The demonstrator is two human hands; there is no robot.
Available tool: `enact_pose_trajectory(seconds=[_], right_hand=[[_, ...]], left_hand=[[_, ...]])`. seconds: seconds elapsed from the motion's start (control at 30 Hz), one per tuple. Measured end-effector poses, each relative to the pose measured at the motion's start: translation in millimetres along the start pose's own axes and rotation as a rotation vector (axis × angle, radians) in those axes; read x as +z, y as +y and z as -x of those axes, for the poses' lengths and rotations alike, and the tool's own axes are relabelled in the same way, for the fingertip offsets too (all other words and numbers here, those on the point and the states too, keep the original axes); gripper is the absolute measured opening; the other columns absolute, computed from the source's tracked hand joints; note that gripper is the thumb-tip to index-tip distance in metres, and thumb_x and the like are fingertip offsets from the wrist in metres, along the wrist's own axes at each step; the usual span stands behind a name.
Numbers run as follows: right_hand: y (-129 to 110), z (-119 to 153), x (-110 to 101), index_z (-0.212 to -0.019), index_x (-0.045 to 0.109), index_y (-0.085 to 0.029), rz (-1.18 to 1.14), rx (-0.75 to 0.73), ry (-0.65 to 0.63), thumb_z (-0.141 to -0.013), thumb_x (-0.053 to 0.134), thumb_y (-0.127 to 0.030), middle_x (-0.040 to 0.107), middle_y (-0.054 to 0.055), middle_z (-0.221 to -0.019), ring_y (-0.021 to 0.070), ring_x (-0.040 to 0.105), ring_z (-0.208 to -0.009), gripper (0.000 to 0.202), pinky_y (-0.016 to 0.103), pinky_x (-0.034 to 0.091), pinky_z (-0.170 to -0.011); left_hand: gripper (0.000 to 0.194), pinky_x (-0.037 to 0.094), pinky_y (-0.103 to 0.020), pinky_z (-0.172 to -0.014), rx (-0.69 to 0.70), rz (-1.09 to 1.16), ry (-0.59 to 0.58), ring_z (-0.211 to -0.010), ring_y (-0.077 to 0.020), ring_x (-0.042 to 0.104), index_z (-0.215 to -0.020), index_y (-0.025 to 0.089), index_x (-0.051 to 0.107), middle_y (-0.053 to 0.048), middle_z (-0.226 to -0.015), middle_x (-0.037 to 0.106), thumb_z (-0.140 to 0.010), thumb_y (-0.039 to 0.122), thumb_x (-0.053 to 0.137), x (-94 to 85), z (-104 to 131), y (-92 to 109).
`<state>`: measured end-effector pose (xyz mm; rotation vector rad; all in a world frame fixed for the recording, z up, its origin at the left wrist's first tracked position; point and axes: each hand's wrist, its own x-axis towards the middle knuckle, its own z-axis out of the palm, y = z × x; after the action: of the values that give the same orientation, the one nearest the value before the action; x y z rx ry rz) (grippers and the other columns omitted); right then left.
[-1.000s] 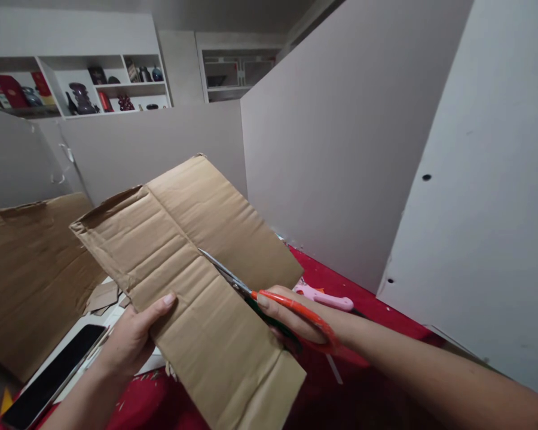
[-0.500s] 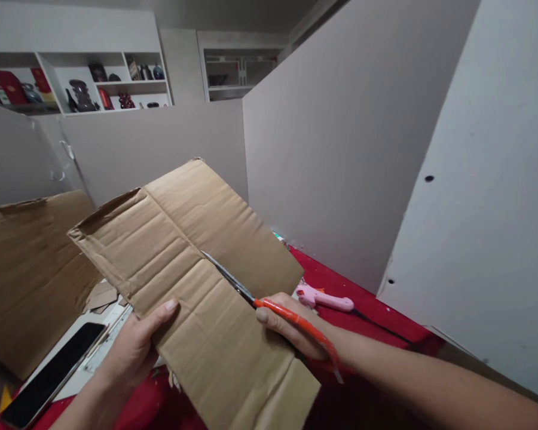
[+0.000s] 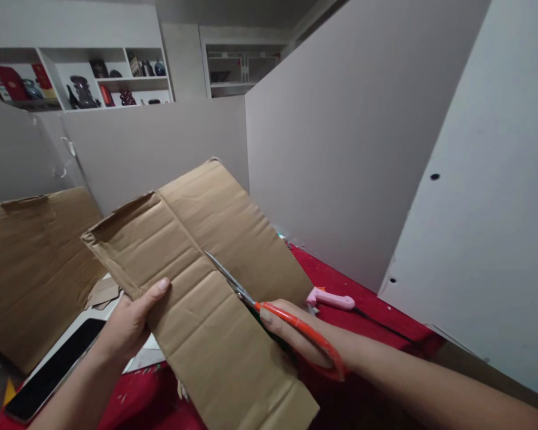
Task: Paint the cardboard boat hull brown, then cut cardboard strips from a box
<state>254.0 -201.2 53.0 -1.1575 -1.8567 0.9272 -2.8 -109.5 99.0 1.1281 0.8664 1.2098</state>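
Note:
A large creased sheet of brown cardboard (image 3: 192,298) is held up in front of me, tilted, with a fold line along it. My left hand (image 3: 137,313) grips its left edge, thumb on top and the other fingers hidden beneath. My right hand (image 3: 291,331) is closed round the orange handle of a pair of scissors (image 3: 242,289). The upper blade lies over the cardboard along a cut near the fold, its tip by the crease. The lower blade is mostly hidden under the sheet.
A black phone (image 3: 56,370) lies at the lower left near cardboard scraps (image 3: 103,292). Another cardboard piece (image 3: 31,275) leans at the left. A pink glue gun (image 3: 332,300) with a dark cord rests on the red cloth (image 3: 363,322). Grey panels (image 3: 323,155) enclose the table.
The scissors' handles have spread apart, showing a dark green inner part. The cardboard has shifted slightly right, and my left thumb sits a little higher along its edge.

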Motion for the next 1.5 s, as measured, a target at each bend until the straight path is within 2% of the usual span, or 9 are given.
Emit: enact_pose_trajectory(seconds=[0.17,0.37,0.5,0.7,0.83,1.03,1.5], right_hand=[[-2.1,-1.3,-2.4,-0.066,0.035,-0.020,0.028,0.043,-0.005,-0.088,0.027,-0.081,0.029,-0.003,-0.064,0.0103,0.028,-0.060,0.065,0.024,0.030,-0.051],[0.6,-1.1,-0.9,-0.066,0.037,-0.020,-0.021,0.043,-0.004,-0.087,0.030,-0.082,0.032,-0.003,-0.064,0.0100,0.029,-0.060,0.065,0.024,0.031,-0.051],[1.5,-1.2,1.0,-0.064,0.035,-0.020,-0.028,0.043,0.025,-0.084,0.033,-0.085,0.030,-0.004,-0.061,0.0091,0.028,-0.057,0.067,0.024,0.025,-0.049],[7.7,-0.1,4.5,-0.064,0.033,-0.021,-0.082,0.068,0.033,-0.081,0.038,-0.086,0.028,-0.005,-0.061,0.0080,0.025,-0.056,0.067,0.024,0.022,-0.049],[5.7,0.7,2.4,-0.065,0.033,-0.021,-0.075,0.049,0.011,-0.084,0.037,-0.083,0.027,-0.005,-0.062,0.0086,0.025,-0.057,0.065,0.025,0.023,-0.050],[-7.8,-2.3,-2.7,-0.068,0.033,-0.021,-0.017,0.007,-0.015,-0.091,0.028,-0.078,0.031,-0.004,-0.065,0.0104,0.027,-0.060,0.061,0.026,0.027,-0.054],[4.0,-1.5,0.9,-0.063,0.032,-0.021,-0.092,0.023,0.039,-0.083,0.039,-0.084,0.028,-0.005,-0.062,0.0086,0.025,-0.057,0.066,0.026,0.023,-0.053]], left_hand=[[0.061,0.058,-0.038,-0.095,-0.096,0.019,-0.014,-0.111,-0.0336,0.069,-0.116,0.017,0.071,-0.011,-0.112,0.077,-0.060,0.032,0.090,2.4,2.2,-10.7],[0.065,0.059,-0.041,-0.092,-0.092,0.010,-0.009,-0.106,-0.0357,0.071,-0.117,0.016,0.071,-0.012,-0.106,0.078,-0.058,0.034,0.090,4.3,-0.2,-7.5],[0.067,0.060,-0.042,-0.089,-0.098,-0.003,0.008,-0.103,-0.0364,0.072,-0.117,0.016,0.071,-0.012,-0.100,0.079,-0.056,0.034,0.090,3.6,-0.8,-9.6],[0.061,0.061,-0.040,-0.086,-0.135,0.031,-0.013,-0.101,-0.0348,0.073,-0.116,0.016,0.071,-0.011,-0.103,0.079,-0.060,0.033,0.088,1.6,-1.7,-10.9],[0.059,0.063,-0.039,-0.082,-0.163,0.012,-0.012,-0.097,-0.0339,0.074,-0.119,0.015,0.071,-0.011,-0.099,0.079,-0.065,0.032,0.086,2.2,1.5,-12.5],[0.066,0.059,-0.040,-0.092,-0.173,0.051,-0.092,-0.108,-0.0329,0.071,-0.130,0.016,0.064,-0.012,-0.119,0.074,-0.069,0.030,0.084,8.4,13.5,-22.8],[0.061,0.061,-0.039,-0.088,-0.221,0.061,-0.102,-0.110,-0.0345,0.069,-0.126,0.013,0.066,-0.014,-0.119,0.074,-0.070,0.029,0.084,7.5,15.7,-26.8]])
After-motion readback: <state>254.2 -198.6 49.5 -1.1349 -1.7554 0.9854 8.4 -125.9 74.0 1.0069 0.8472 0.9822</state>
